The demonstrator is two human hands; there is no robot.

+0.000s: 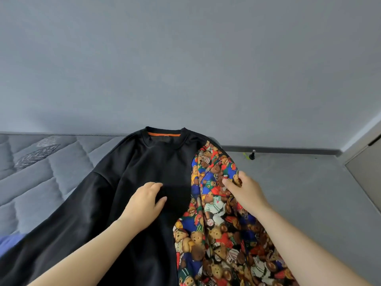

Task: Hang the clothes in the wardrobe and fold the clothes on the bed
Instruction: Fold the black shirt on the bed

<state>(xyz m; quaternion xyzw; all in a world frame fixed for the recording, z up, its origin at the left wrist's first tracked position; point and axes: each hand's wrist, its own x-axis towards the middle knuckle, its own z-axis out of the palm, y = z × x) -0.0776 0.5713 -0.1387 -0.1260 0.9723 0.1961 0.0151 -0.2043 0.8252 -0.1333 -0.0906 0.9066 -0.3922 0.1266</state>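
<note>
A black sweatshirt (132,182) with an orange strip inside its collar lies spread face up on the grey mattress (41,174). Its right side is a colourful teddy-bear print panel (214,230), bunched and partly lifted. My left hand (144,203) rests on the black chest, fingers relaxed. My right hand (245,190) pinches a fold of the bear-print fabric near the shoulder. The black left sleeve runs down toward the lower left edge.
The quilted mattress extends to the left, with a blue cloth (8,242) at its lower left edge. A grey wall rises behind. On the grey floor at right stands a small black doorstop (252,155), and a door (369,172) is at far right.
</note>
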